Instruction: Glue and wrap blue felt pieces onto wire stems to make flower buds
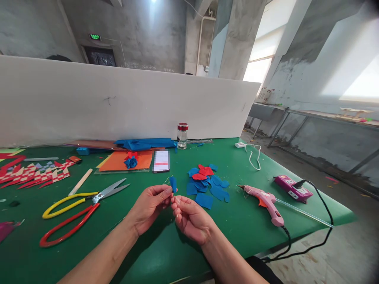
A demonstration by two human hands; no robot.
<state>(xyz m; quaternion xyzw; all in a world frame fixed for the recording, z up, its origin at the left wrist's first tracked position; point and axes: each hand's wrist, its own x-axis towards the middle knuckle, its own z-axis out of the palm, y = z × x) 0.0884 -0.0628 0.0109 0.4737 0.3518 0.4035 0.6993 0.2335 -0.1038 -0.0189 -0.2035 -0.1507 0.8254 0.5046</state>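
Note:
Just above the green table, my left hand [152, 207] pinches a small upright blue crepe-paper piece [173, 184] between thumb and fingers. Thin wires stick up beside it. My right hand [192, 219] is closed right under the paper, thumb against the forefinger, apparently on the thin stem below it; the fingers hide most of that part. Beyond my right hand lies a loose pile of cut blue petals [219, 191] and red petals [204, 172]. Scissors [96, 197] with one yellow and one red handle rest open to the left of my left hand.
A pink glue gun [268, 203] with a clear stick lies right, by a purple power strip [293, 189] and black cord. At the back stand a jar [182, 136] and white board [133, 102]. A phone [161, 161], orange paper [112, 161] and wooden stick [80, 182] lie left.

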